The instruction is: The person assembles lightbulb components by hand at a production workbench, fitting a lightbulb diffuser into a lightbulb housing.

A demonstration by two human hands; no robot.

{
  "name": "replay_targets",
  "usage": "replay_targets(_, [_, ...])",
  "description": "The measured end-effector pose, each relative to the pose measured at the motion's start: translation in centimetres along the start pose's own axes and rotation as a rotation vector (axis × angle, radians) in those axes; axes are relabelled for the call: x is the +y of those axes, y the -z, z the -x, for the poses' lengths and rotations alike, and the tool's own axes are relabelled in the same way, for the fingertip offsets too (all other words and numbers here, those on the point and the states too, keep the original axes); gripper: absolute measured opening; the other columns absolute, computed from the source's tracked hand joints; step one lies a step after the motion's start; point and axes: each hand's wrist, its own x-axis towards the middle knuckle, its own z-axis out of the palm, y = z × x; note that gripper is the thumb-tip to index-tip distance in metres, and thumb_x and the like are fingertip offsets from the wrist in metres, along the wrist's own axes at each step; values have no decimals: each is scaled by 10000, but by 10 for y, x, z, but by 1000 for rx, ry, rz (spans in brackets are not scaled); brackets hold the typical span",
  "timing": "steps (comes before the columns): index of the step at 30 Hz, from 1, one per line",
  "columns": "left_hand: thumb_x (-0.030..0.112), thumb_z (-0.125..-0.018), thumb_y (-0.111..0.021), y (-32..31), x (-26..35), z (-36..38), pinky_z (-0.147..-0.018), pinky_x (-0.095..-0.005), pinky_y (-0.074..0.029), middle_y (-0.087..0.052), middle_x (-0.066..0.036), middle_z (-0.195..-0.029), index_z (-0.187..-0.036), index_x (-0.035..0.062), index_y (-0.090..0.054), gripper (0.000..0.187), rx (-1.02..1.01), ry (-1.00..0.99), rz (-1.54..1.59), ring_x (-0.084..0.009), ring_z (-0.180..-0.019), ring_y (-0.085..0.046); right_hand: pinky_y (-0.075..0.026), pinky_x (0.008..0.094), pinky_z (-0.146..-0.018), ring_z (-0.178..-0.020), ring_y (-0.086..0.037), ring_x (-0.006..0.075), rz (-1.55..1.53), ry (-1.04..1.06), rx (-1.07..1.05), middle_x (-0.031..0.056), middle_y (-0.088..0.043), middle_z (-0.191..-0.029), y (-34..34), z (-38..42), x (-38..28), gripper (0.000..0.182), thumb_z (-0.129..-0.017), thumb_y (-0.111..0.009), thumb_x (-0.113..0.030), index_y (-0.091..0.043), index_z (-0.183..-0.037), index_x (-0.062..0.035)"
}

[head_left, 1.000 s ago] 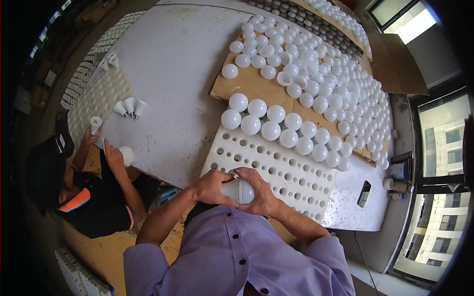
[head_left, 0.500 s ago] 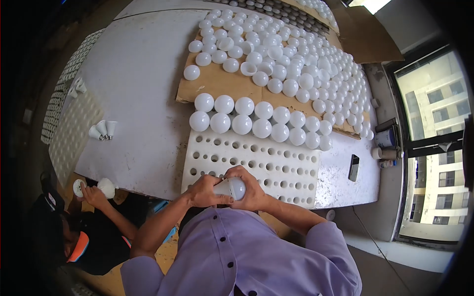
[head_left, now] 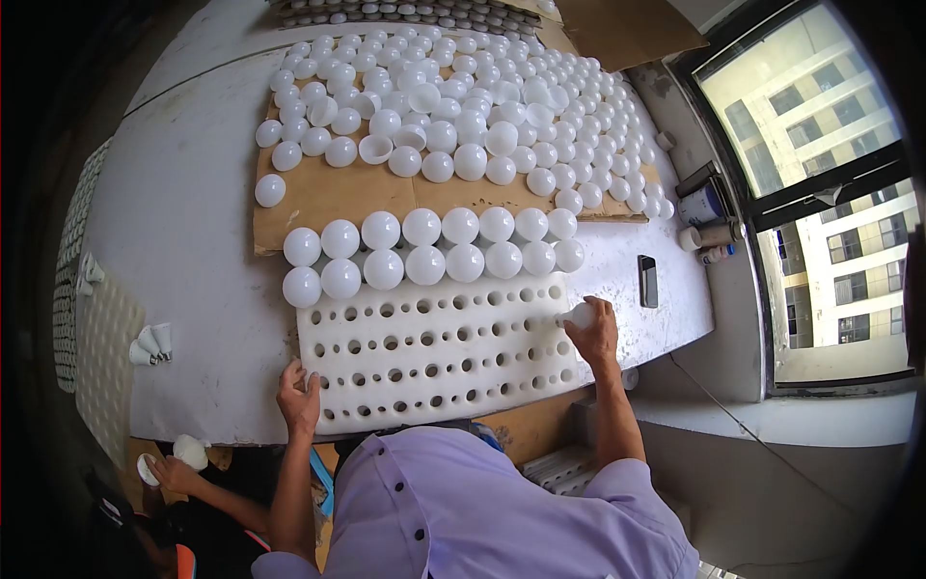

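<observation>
A white foam tray [head_left: 449,372] with rows of round holes lies in front of me. Two rows of white bulbs [head_left: 424,262] stand along its far edge. My right hand [head_left: 595,333] holds a white bulb [head_left: 582,315] over the tray's right edge, fingers wrapped round it. At the tray's left edge is my left hand [head_left: 299,398], fingers apart and touching the edge, with nothing held.
Many white domes [head_left: 444,125] cover a cardboard sheet [head_left: 386,185] beyond the tray. A phone [head_left: 647,281] lies at the right. Several bulb bases [head_left: 152,343] stand at the left, near a co-worker's hand [head_left: 177,475] and another holed tray [head_left: 108,338].
My hands have parted from the bulb held between them. The right has gone right with the bulb; the left has moved left to the tray's edge. The view has shifted.
</observation>
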Motion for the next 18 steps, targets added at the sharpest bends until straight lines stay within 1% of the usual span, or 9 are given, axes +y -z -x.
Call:
replay_targets(3, [43,-796,-649,-2,-4,0,-870,-365,-489,-613,-196,-1129,-1196,-17,-556,415,60,21,52,-292,-1027,-611,-447,417,-913,-1065,-522,339,-9,-66,-125,170,-529,-1136,-4,-4,-4,624,-637,-788,-223,-524,-1176,-50])
replay_targets(5, [65,-805,-647,3,-8,-2,-888,-383,-474,-612,-191,-1134,-1194,-10,-559,405,107,-33,-63,-301,-1040,-603,-435,420,-930,-1085,-511,343,1,16,-96,172,-524,-1159,-1,-15,-7,625,-649,-794,-244,-533,-1190,-72])
replay_targets(7, [127,-839,-625,5,-6,-2,-909,-388,-455,-611,-193,-1136,-1163,-26,-567,363,134,-46,-120,-315,-1046,-600,-422,427,-943,-1113,-494,344,-196,36,80,173,-518,-1186,2,-36,-3,595,-679,-790,-267,-545,-1184,-71])
replay_targets(9, [226,-899,-563,3,-3,0,-880,-379,-449,-631,-191,-1058,-1100,-41,-584,335,94,80,-116,-294,-974,-610,-488,408,-838,-1032,-571,319,-282,-5,106,180,-542,-1165,12,-78,-16,515,-737,-753,-261,-559,-1169,-58])
replay_targets(10, [226,-899,-563,4,-12,-1,-880,-379,-449,-631,-191,-1058,-1100,-41,-584,335,92,75,-124,-294,-974,-610,-510,391,-784,-961,-614,298,-229,-25,88,173,-561,-1143,13,-102,-18,514,-749,-742,-264,-555,-1182,-60])
replay_targets(12, [298,-944,-494,4,-37,-1,-813,-354,-456,-635,-168,-970,-1061,-51,-585,379,-209,292,84,-234,-882,-596,-503,395,-792,-936,-626,296,-141,-120,88,178,-576,-1155,4,-156,-9,531,-753,-731,-294,-553,-1194,-58])
replay_targets(13, [298,-944,-494,4,-37,1,-813,-354,-456,-635,-168,-970,-1061,-51,-585,379,-198,292,81,-234,-882,-596,-497,408,-829,-971,-619,330,-166,-225,5,222,-565,-1179,4,-185,-5,636,-731,-747,-321,-511,-1244,-28])
replay_targets(15, [327,-959,-467,4,-34,6,-762,-342,-452,-627,-139,-904,-1038,-54,-585,406,-158,317,230,-187,-822,-568,-479,413,-899,-1036,-591,374,-130,-203,-43,278,-514,-1233,-37,-236,44,836,-666,-795,-362,-421,-1324,-8])
replay_targets(18, [317,-962,-463,5,-59,11,-766,-325,-462,-634,-126,-920,-1018,-64,-598,408,-136,354,196,-177,-830,-579,-419,409,-1004,-1174,-486,426,-185,-315,-235,332,-424,-1294,-42,-270,33,1104,-548,-858,-395,-284,-1409,-10])
